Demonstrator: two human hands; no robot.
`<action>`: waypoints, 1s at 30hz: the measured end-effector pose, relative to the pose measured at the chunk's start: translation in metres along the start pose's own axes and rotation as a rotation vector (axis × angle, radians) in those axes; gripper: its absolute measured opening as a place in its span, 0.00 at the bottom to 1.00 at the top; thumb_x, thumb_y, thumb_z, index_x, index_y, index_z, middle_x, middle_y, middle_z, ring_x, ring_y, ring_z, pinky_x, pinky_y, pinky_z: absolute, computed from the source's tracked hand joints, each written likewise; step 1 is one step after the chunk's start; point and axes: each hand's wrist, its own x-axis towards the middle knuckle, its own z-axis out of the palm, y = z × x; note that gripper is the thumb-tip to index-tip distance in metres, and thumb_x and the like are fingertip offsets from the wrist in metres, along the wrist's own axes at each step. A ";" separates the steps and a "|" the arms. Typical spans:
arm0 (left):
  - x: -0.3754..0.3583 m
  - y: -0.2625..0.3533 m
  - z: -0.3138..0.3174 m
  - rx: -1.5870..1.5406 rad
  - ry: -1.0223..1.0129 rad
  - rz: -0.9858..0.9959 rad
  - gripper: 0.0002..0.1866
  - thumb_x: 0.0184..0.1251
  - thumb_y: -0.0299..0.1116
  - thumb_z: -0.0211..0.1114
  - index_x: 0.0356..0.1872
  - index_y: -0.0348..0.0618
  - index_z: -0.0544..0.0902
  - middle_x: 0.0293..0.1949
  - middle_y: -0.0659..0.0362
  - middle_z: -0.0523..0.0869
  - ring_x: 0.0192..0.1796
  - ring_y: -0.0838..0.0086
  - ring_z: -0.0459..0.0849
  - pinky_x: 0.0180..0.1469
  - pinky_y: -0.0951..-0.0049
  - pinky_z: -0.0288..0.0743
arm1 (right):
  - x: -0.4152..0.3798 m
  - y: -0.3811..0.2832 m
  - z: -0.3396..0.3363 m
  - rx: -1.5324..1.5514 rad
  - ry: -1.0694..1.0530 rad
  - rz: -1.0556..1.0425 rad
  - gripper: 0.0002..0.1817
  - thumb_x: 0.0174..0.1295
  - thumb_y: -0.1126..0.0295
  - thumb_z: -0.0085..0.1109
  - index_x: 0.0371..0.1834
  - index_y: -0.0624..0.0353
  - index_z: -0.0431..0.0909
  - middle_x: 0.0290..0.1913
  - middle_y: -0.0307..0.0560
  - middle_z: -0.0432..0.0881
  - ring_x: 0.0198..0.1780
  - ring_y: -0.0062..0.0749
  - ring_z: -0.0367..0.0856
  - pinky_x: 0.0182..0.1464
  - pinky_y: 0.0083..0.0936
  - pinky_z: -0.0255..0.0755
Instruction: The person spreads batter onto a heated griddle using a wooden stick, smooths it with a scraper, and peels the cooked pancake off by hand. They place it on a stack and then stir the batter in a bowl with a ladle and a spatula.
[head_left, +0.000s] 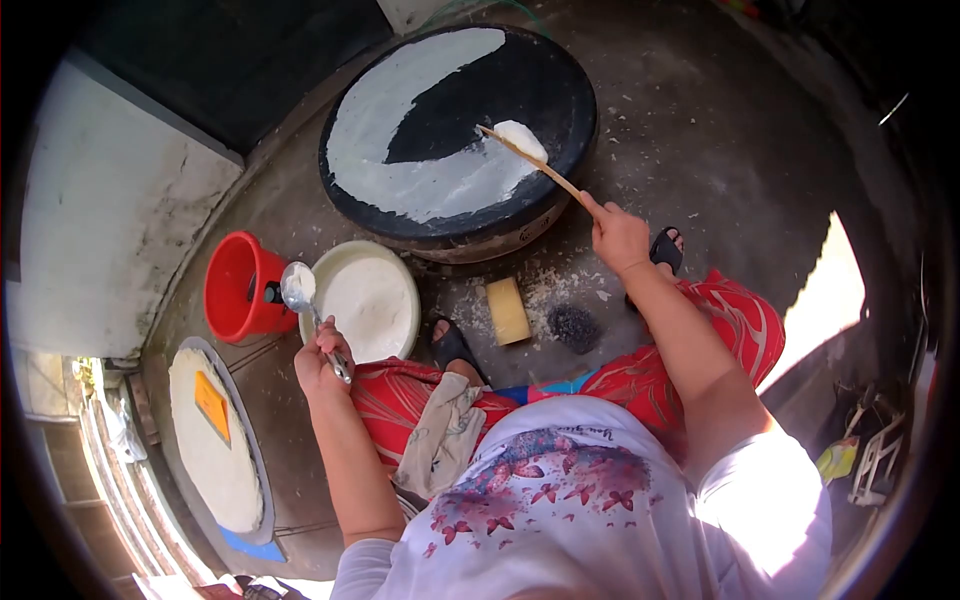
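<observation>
My left hand [325, 358] grips the handle of a metal ladle [299, 287] with white batter in its bowl, held over the edge of a pale basin [404, 272] of batter. My right hand [618, 236] is closed around a thin wooden batter spreader [545, 168]. The spreader's far end rests at a white lump of batter [521, 141] on a large round black griddle [540, 85]. A thin batter layer [375, 125] curves over the left and front of the griddle; the middle and right show bare black.
A red bucket [232, 287] stands left of the basin. On a round board at lower left lie flat, pale pancakes [215, 475] with an orange scraper [211, 405] on top. A yellow sponge [508, 311] and a dark scouring pad [574, 328] lie on the floor between my feet, among white crumbs.
</observation>
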 end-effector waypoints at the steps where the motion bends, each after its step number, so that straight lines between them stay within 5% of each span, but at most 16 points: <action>1: 0.002 0.001 -0.002 0.002 0.004 0.001 0.11 0.67 0.23 0.38 0.45 0.26 0.64 0.25 0.58 0.71 0.18 0.78 0.68 0.18 0.81 0.66 | 0.011 0.005 0.002 0.002 -0.003 0.001 0.22 0.52 0.70 0.52 0.53 0.39 0.74 0.26 0.43 0.75 0.29 0.41 0.78 0.30 0.38 0.71; 5: 0.010 -0.001 -0.001 -0.019 -0.012 -0.031 0.12 0.68 0.26 0.41 0.46 0.25 0.65 0.27 0.57 0.72 0.20 0.77 0.68 0.19 0.82 0.67 | 0.029 -0.004 0.001 0.434 -0.084 0.320 0.21 0.50 0.67 0.52 0.51 0.44 0.76 0.32 0.46 0.80 0.34 0.44 0.79 0.37 0.35 0.73; 7: 0.008 -0.006 0.002 -0.021 0.006 -0.015 0.12 0.68 0.26 0.41 0.46 0.25 0.65 0.27 0.57 0.72 0.20 0.77 0.68 0.19 0.82 0.67 | 0.002 -0.013 -0.005 0.439 -0.168 -0.033 0.24 0.49 0.69 0.53 0.54 0.41 0.74 0.30 0.45 0.78 0.32 0.43 0.79 0.35 0.35 0.73; 8: 0.008 -0.008 0.004 -0.022 0.014 -0.010 0.12 0.68 0.26 0.41 0.46 0.25 0.65 0.27 0.57 0.72 0.19 0.77 0.68 0.19 0.82 0.66 | -0.002 -0.005 -0.005 0.442 -0.170 -0.032 0.24 0.49 0.69 0.53 0.54 0.41 0.74 0.30 0.45 0.78 0.32 0.43 0.79 0.35 0.35 0.73; 10: 0.009 -0.009 0.005 -0.022 0.027 -0.001 0.12 0.68 0.25 0.41 0.46 0.26 0.65 0.27 0.57 0.72 0.19 0.77 0.68 0.18 0.82 0.66 | -0.009 0.032 -0.007 0.128 -0.184 -0.305 0.27 0.49 0.70 0.54 0.57 0.37 0.71 0.27 0.44 0.76 0.30 0.41 0.78 0.32 0.35 0.73; 15: 0.015 -0.021 0.015 -0.041 0.058 -0.024 0.12 0.68 0.25 0.40 0.46 0.26 0.65 0.26 0.58 0.71 0.18 0.78 0.67 0.18 0.82 0.65 | 0.084 0.076 -0.006 -0.086 -0.018 -0.062 0.28 0.49 0.70 0.54 0.57 0.35 0.70 0.26 0.45 0.75 0.26 0.42 0.77 0.30 0.35 0.74; 19: 0.017 -0.029 0.024 -0.052 0.095 -0.009 0.12 0.68 0.25 0.40 0.45 0.26 0.66 0.25 0.59 0.71 0.18 0.79 0.67 0.18 0.82 0.65 | 0.077 0.060 0.001 0.411 -0.101 0.137 0.24 0.48 0.70 0.54 0.52 0.36 0.75 0.23 0.45 0.74 0.26 0.41 0.77 0.27 0.35 0.72; 21: 0.019 -0.028 0.023 -0.057 0.093 -0.018 0.12 0.68 0.26 0.41 0.45 0.26 0.67 0.25 0.59 0.71 0.18 0.79 0.67 0.18 0.82 0.64 | 0.061 0.084 -0.014 0.141 -0.130 -0.431 0.24 0.46 0.70 0.55 0.51 0.36 0.75 0.21 0.43 0.72 0.25 0.39 0.76 0.27 0.33 0.72; 22: 0.018 -0.029 0.024 -0.060 0.106 -0.019 0.13 0.68 0.26 0.41 0.45 0.26 0.67 0.25 0.59 0.71 0.18 0.79 0.67 0.18 0.82 0.64 | 0.070 0.106 -0.013 0.139 -0.129 -0.437 0.24 0.46 0.70 0.55 0.51 0.36 0.75 0.21 0.43 0.72 0.25 0.39 0.76 0.27 0.33 0.72; 24: 0.019 -0.030 0.024 -0.055 0.131 -0.018 0.13 0.68 0.27 0.41 0.45 0.26 0.67 0.25 0.59 0.72 0.18 0.80 0.67 0.18 0.83 0.63 | 0.096 0.144 -0.002 -0.010 -0.012 -0.270 0.26 0.45 0.71 0.55 0.51 0.35 0.75 0.20 0.41 0.70 0.23 0.37 0.75 0.27 0.32 0.71; 28: 0.024 -0.035 0.030 -0.059 0.135 -0.006 0.12 0.68 0.26 0.42 0.45 0.27 0.68 0.24 0.59 0.71 0.18 0.80 0.66 0.17 0.83 0.63 | 0.164 0.116 0.017 -0.068 0.156 -0.330 0.25 0.45 0.71 0.55 0.50 0.34 0.76 0.20 0.40 0.71 0.23 0.36 0.75 0.26 0.33 0.71; 30: 0.027 -0.039 0.036 -0.097 0.203 0.013 0.12 0.67 0.27 0.42 0.44 0.27 0.68 0.23 0.61 0.70 0.17 0.80 0.66 0.17 0.83 0.63 | 0.174 0.098 0.031 0.258 0.043 -0.029 0.25 0.45 0.72 0.56 0.50 0.34 0.76 0.19 0.39 0.72 0.23 0.35 0.75 0.26 0.33 0.71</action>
